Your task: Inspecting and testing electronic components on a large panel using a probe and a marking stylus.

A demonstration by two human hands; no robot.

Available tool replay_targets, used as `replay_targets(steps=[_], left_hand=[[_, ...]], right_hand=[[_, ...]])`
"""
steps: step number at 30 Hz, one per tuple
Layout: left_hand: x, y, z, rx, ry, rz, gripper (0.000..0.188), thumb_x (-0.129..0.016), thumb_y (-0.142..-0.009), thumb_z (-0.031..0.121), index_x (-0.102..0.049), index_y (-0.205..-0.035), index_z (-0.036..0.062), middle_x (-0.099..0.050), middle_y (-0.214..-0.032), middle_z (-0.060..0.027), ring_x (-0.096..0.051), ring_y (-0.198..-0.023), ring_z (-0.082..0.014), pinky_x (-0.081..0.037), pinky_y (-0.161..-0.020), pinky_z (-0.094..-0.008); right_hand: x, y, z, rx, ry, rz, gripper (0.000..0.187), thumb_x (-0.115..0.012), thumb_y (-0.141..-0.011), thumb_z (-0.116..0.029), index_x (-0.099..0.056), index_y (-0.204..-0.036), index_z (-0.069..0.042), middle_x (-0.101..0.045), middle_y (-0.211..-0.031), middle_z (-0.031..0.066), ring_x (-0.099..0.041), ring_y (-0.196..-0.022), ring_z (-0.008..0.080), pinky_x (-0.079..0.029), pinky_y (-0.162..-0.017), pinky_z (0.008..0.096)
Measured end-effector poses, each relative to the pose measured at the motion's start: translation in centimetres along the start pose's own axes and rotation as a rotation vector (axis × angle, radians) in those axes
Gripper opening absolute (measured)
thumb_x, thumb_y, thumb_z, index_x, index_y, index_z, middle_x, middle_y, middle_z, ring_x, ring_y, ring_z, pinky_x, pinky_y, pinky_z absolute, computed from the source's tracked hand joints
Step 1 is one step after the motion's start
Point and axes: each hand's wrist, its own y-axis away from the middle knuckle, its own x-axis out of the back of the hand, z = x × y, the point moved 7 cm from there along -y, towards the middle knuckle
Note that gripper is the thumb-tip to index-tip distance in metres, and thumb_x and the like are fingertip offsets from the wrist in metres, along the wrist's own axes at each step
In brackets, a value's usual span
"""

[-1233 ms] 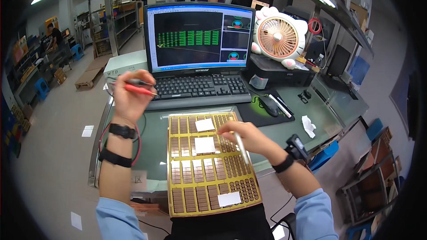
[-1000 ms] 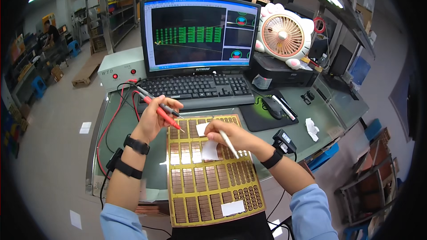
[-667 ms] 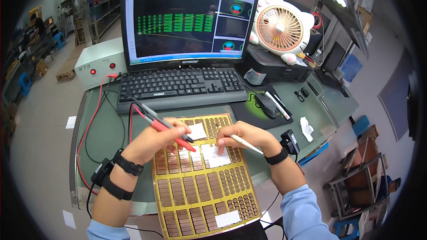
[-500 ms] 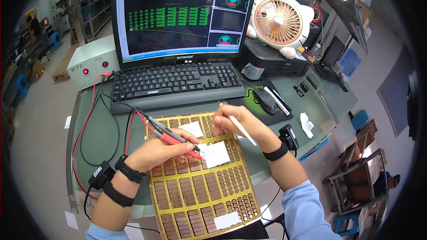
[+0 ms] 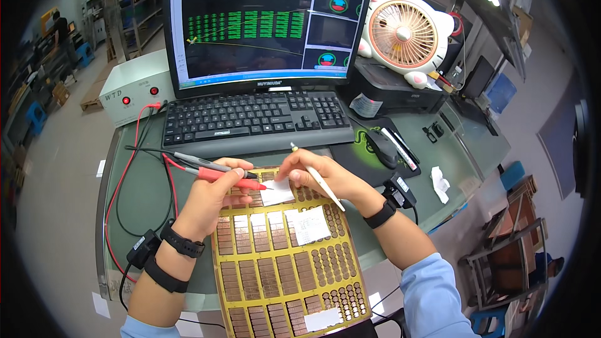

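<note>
My left hand (image 5: 213, 203) holds a pair of test probes, a red probe (image 5: 228, 177) and a grey-and-black probe (image 5: 203, 161). Their tips reach the upper white paper piece (image 5: 275, 195); whether they touch it I cannot tell. My right hand (image 5: 322, 178) has its fingertips at that same piece's top edge and grips a slim white pen (image 5: 322, 183) slanting across the fingers. Beneath both hands lies a yellow circuit board panel (image 5: 285, 250) with rows of copper-coloured strips and round pads. Two more white pieces rest on it, a middle piece (image 5: 311, 225) and a lower piece (image 5: 322, 320).
Behind the panel stand a keyboard (image 5: 256, 116) and a lit monitor (image 5: 250, 31). A white box (image 5: 134, 87) with red sockets feeds the probe cables. To the right are a mouse (image 5: 380, 149), a marker (image 5: 399, 148), a crumpled tissue (image 5: 439, 184), a printer (image 5: 394, 91) and a fan (image 5: 404, 34).
Both hands have moved up the panel from the middle white piece to the upper one. The probes now lie flatter, and the pen has stayed in my right hand.
</note>
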Motion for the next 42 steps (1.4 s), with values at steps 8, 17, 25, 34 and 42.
replay_targets(steps=[8, 17, 25, 34, 42], left_hand=[[0.5, -0.3, -0.2, -0.003, -0.083, 0.104, 0.019, -0.055, -0.096, 0.017, -0.06, -0.11, 0.005, -0.064, -0.093, -0.0046, -0.065, -0.088, -0.0114, -0.056, -0.071, -0.0255], [2.4, -0.3, 1.6, -0.09, -0.063, 0.213, 0.019, -0.056, -0.096, 0.018, -0.059, -0.11, 0.0062, -0.064, -0.093, -0.0046, -0.062, -0.087, -0.011, -0.055, -0.072, -0.0282], [-2.8, -1.5, -1.0, 0.037, -0.141, -0.039, 0.022, -0.061, -0.095, 0.023, -0.061, -0.111, 0.0074, -0.065, -0.105, -0.0062, -0.065, -0.093, -0.0126, -0.055, -0.076, -0.0265], [-3.2, -2.1, -2.3, 0.078, -0.145, -0.093, 0.022, -0.061, -0.095, 0.02, -0.061, -0.112, 0.006, -0.065, -0.107, -0.0082, -0.067, -0.09, -0.013, -0.056, -0.078, -0.0237], [-3.1, -2.0, -2.4, 0.042, -0.192, -0.097, 0.023, -0.059, -0.097, 0.023, -0.061, -0.113, 0.0063, -0.067, -0.102, -0.0066, -0.065, -0.091, -0.0092, -0.056, -0.079, -0.0217]], right_hand=[[0.4, 0.0, -0.3, -0.046, 0.204, 0.002, 0.027, -0.052, -0.099, -0.031, -0.059, -0.106, -0.006, -0.067, -0.093, 0.009, -0.062, -0.091, 0.0226, -0.048, -0.081, 0.0348], [-0.8, 0.0, -0.7, -0.002, 0.082, 0.046, 0.026, -0.054, -0.099, -0.028, -0.056, -0.108, -0.004, -0.065, -0.092, 0.0091, -0.064, -0.086, 0.0218, -0.048, -0.081, 0.0345], [2.6, 0.9, -0.3, 0.023, 0.404, 0.072, 0.019, -0.057, -0.096, -0.022, -0.058, -0.095, -0.003, -0.064, -0.067, 0.0111, -0.066, -0.065, 0.0241, -0.049, -0.059, 0.0352], [4.5, 1.6, 0.5, 0.007, 0.516, 0.254, 0.016, -0.062, -0.092, -0.02, -0.058, -0.095, -0.005, -0.067, -0.082, 0.0152, -0.067, -0.078, 0.0328, -0.05, -0.068, 0.0401], [3.5, 1.5, 0.4, -0.031, 0.356, 0.18, 0.019, -0.072, -0.086, -0.013, -0.061, -0.096, -0.002, -0.064, -0.079, 0.0058, -0.062, -0.075, 0.0138, -0.049, -0.068, 0.0286]])
